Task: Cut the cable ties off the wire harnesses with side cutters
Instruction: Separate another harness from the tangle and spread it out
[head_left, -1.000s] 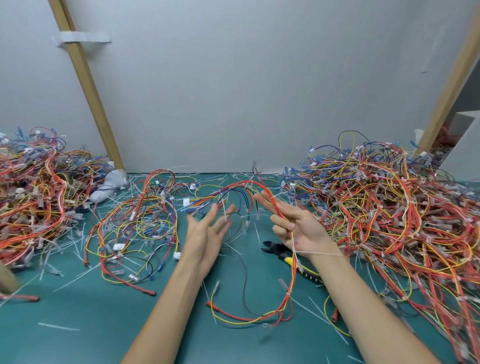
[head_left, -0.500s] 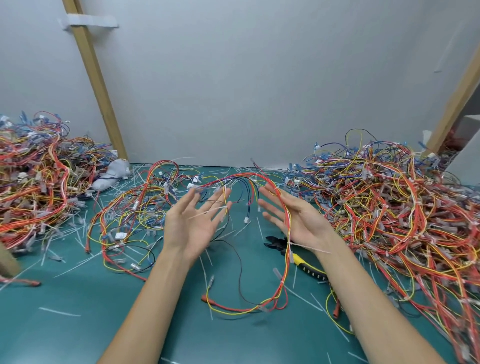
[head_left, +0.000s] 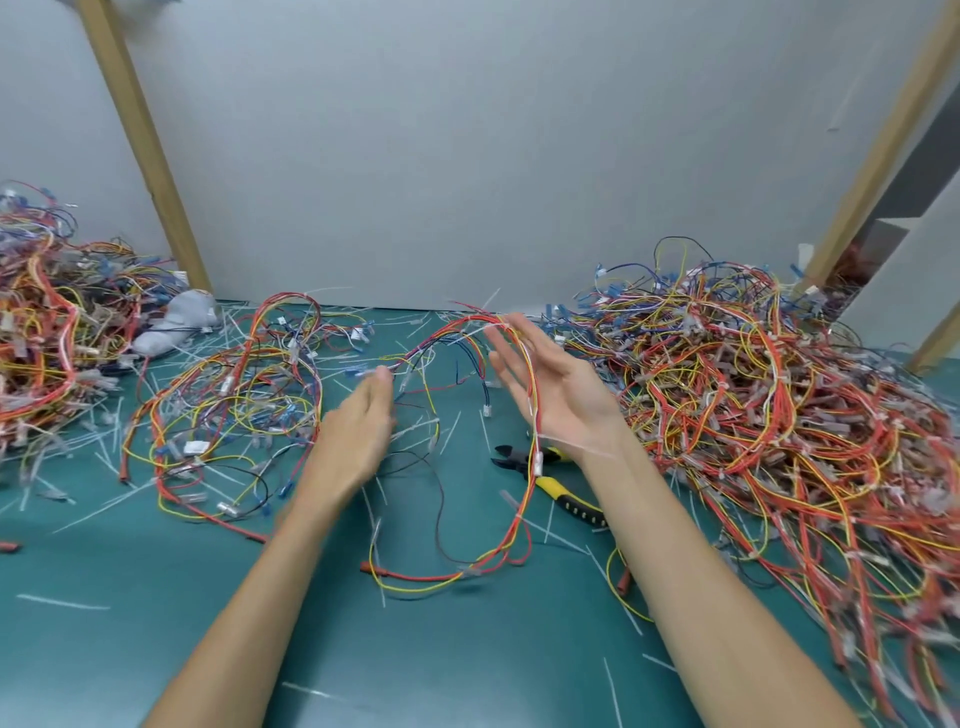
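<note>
Head view: we hold our left hand (head_left: 358, 431) and right hand (head_left: 558, 387) spread, palms facing, with one harness (head_left: 524, 447) draped over the right fingers, likely to spot its ties. The cutters (head_left: 550, 480) lie on the table (head_left: 467, 665) just below our right wrist.

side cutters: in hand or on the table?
On the table. The side cutters lie on the green mat under the right hand; neither it nor the left hand grips them.

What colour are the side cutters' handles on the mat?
Yellow with black grip sections, on the side cutters; clearest in the head view.
</note>
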